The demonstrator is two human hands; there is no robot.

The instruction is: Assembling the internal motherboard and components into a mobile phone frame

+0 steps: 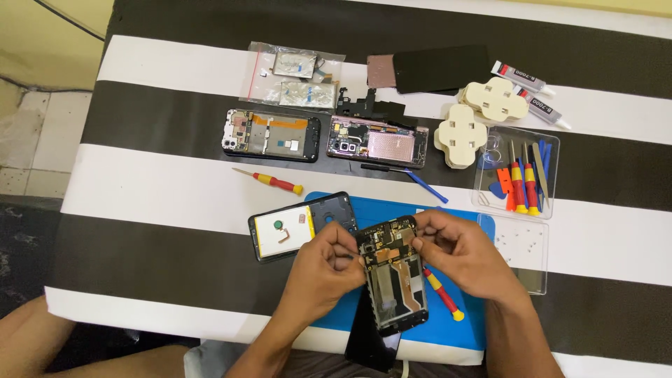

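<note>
An opened phone frame [395,280] with its circuit board exposed lies on the blue mat [448,325]. My left hand [320,269] pinches its left upper edge. My right hand [458,252] grips its right upper edge, fingers curled over the board. A phone back cover [297,227] with a yellow patch lies just left of my left hand. A red and yellow screwdriver [442,294] rests on the mat under my right wrist. A dark screen panel [371,339] lies beneath the frame near the table's front edge.
Two more opened phones [271,135] [378,142] lie further back. Another screwdriver [276,182], a blue pry tool [425,185], a clear tray of tools [521,175], cream clamps [476,115], glue tubes [532,87], bagged parts [297,73] and a dark panel [441,68] sit on the striped cloth.
</note>
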